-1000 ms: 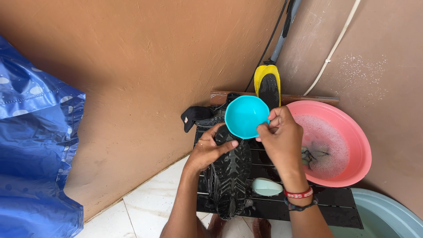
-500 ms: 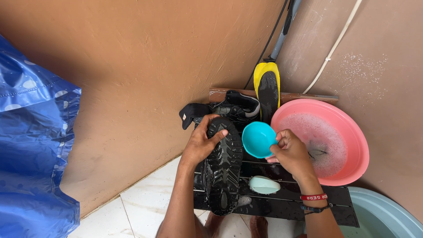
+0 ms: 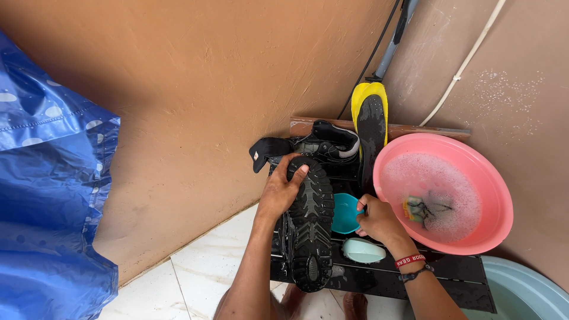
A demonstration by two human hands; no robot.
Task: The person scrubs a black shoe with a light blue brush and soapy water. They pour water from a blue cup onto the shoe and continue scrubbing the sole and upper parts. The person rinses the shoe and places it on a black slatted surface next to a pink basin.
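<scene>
Shoe (image 3: 309, 225), black and sole-up, lies lengthwise on the dark slatted rack (image 3: 438, 278), and my left hand (image 3: 281, 192) clamps its toe end, fingers curled over the tread and thumb on the far side. My right hand (image 3: 376, 220) is closed around the handle side of a small teal scoop (image 3: 345, 212), which sits just right of the shoe, touching or nearly touching its edge.

Just below my right fingers rests a pale green oval bar of soap (image 3: 363, 250) on the rack. Right of those fingers, close by, stands the pink basin (image 3: 492, 178) with foamy water and a sponge or brush (image 3: 415, 208) in it; its rim hems my right hand in on that side. Beyond my left fingertips lies a second black shoe (image 3: 323, 142) on its side, its loose tongue (image 3: 267, 153) sticking out to the left. A yellow-edged insole (image 3: 370, 127) stands upright against the wall, beyond the scoop. A pale blue tub (image 3: 527, 296) shows at the lower right corner.

Left of my left hand the brown wall runs close, leaving little room there. Open white floor tiles (image 3: 207, 266) lie below and left of my left forearm, and blue plastic sheeting (image 3: 47, 207) hangs well apart at far left.
</scene>
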